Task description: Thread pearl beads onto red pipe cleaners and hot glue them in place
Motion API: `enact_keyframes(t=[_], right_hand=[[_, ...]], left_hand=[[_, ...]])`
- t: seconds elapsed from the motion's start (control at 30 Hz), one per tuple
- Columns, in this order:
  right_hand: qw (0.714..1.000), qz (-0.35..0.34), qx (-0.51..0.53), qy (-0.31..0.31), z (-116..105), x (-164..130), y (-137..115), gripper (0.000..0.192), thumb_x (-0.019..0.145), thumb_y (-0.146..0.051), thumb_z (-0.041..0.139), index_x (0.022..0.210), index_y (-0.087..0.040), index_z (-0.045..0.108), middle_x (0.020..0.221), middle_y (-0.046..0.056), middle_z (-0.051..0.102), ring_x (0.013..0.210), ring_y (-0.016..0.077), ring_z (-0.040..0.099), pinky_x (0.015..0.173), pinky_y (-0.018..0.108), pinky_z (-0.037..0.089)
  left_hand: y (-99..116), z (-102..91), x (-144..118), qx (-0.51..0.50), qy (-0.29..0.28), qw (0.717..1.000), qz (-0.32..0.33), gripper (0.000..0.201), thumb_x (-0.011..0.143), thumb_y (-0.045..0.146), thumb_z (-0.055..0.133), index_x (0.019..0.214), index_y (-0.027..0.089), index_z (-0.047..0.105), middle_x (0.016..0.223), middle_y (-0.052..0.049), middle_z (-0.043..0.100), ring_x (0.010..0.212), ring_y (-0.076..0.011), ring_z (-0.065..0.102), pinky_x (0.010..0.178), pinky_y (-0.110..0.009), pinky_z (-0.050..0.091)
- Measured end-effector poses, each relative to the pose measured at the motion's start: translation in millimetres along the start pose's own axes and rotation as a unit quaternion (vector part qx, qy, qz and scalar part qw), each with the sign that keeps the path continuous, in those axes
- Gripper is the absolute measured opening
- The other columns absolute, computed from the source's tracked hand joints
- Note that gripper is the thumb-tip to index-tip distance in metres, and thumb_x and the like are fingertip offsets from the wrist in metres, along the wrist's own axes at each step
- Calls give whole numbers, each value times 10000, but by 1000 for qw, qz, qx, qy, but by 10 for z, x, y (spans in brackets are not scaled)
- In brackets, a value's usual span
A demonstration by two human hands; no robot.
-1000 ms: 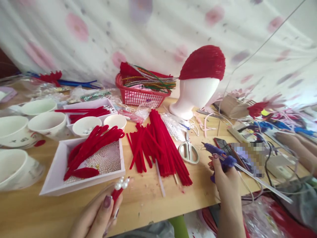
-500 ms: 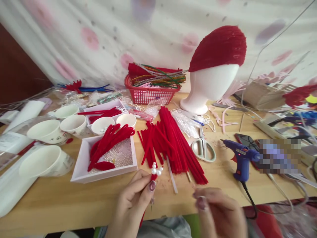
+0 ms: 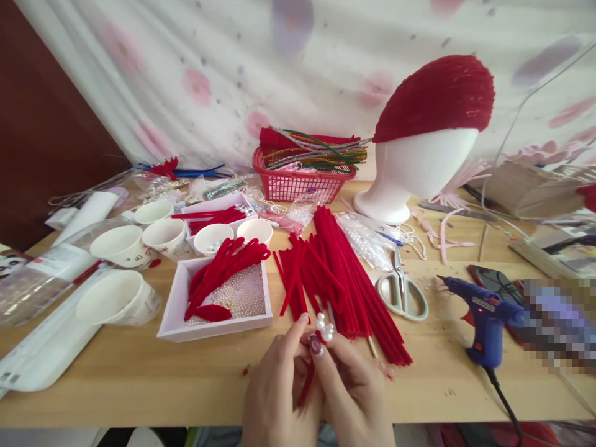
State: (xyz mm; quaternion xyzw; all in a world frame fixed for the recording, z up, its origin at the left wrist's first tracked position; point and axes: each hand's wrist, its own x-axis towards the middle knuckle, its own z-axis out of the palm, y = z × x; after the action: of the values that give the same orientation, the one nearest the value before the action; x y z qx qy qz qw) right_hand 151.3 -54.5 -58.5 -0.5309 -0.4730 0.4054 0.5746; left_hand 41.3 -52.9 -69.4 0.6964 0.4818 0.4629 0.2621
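My left hand (image 3: 277, 388) and my right hand (image 3: 356, 391) meet at the near edge of the wooden table (image 3: 139, 385). Together they pinch a red pipe cleaner stem topped with a cluster of white pearls (image 3: 323, 326). The stem's red tail hangs down between my palms. Just beyond my fingers lies a large pile of red pipe cleaners (image 3: 335, 273). A blue glue gun (image 3: 484, 313) stands on the table to the right, apart from both hands.
A white tray of pearls and red pieces (image 3: 223, 295) sits left of the pile. Several paper cups (image 3: 121, 245), scissors (image 3: 400, 292), a red basket (image 3: 300, 177), a foam head with a red cap (image 3: 426, 136) and a phone (image 3: 496, 282) surround them.
My right hand let go of the glue gun, which now stands on the table, and came left to join my left hand on the pearl stem. The view shifted right.
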Motion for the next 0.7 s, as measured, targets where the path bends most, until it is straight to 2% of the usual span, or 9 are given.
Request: enact_keyframes(t=[0.1, 0.17, 0.2, 0.27, 0.3, 0.4, 0.43, 0.57, 0.7], right_hand=[[999, -12, -10, 29, -80, 45, -51, 199, 999, -395, 654, 991, -307, 832, 852, 26, 773, 748, 199, 688, 744, 267, 559], [998, 7, -1, 59, -130, 64, -62, 215, 1002, -418, 652, 968, -292, 822, 741, 10, 719, 694, 185, 658, 695, 255, 538], [997, 23, 5, 68, -149, 72, -55, 229, 1007, -431, 643, 964, -283, 813, 679, -3, 672, 645, 170, 626, 638, 243, 514], [998, 44, 14, 51, -165, 83, -14, 240, 1017, -450, 625, 1004, -270, 784, 599, -32, 569, 552, 140, 535, 535, 221, 445], [998, 49, 19, 40, -160, 85, 15, 231, 1013, -456, 629, 1032, -270, 765, 600, -40, 546, 528, 130, 494, 501, 213, 409], [996, 68, 38, 41, -107, 71, 92, 220, 964, -486, 694, 1020, -275, 718, 666, -35, 554, 533, 129, 437, 477, 215, 354], [994, 79, 48, 51, -82, 62, 105, 230, 945, -500, 714, 974, -272, 708, 673, -36, 541, 539, 131, 421, 479, 219, 347], [983, 131, 121, 53, -14, 37, 93, 269, 937, -532, 721, 910, -270, 664, 599, -68, 466, 512, 113, 391, 485, 201, 343], [974, 147, 167, 40, -10, 40, 38, 211, 949, -479, 732, 981, -281, 666, 623, -37, 674, 544, 130, 563, 572, 223, 467]], left_hand=[[15, -270, 134, -26, -58, 998, 25, 554, 918, 124, 591, 1433, 306, 503, 1208, -64, 762, 940, -193, 747, 835, -291, 621], [-18, -539, 320, 5, -55, 998, 35, 304, 931, 135, 596, 1143, 343, 661, 1095, 6, 774, 822, -148, 728, 751, -245, 592], [-45, -669, 435, 36, -48, 998, 28, 214, 943, 162, 599, 1035, 334, 688, 1005, 24, 778, 844, -162, 735, 754, -254, 586], [-104, -862, 687, 120, -43, 992, -10, 163, 942, 201, 594, 1000, 291, 717, 950, 10, 799, 782, -183, 736, 711, -282, 581], [-129, -914, 811, 171, -87, 980, -43, 184, 947, 204, 579, 1028, 271, 730, 1004, -17, 813, 803, -208, 747, 716, -313, 580], [-169, -898, 1126, 309, -234, 917, -93, 247, 939, 159, 546, 1069, 198, 753, 1114, -125, 807, 1003, -322, 756, 846, -437, 561], [-175, -857, 1204, 319, -258, 907, -92, 223, 909, 138, 563, 985, 197, 765, 1049, -126, 813, 969, -333, 760, 816, -433, 556], [-221, -689, 1374, 332, -303, 889, -84, 203, 750, 40, 607, 742, 214, 711, 843, -101, 797, 815, -320, 757, 676, -367, 516], [-295, -639, 1408, 329, -331, 881, -79, 238, 718, 16, 573, 646, 224, 663, 784, -109, 787, 745, -325, 744, 634, -371, 482]])
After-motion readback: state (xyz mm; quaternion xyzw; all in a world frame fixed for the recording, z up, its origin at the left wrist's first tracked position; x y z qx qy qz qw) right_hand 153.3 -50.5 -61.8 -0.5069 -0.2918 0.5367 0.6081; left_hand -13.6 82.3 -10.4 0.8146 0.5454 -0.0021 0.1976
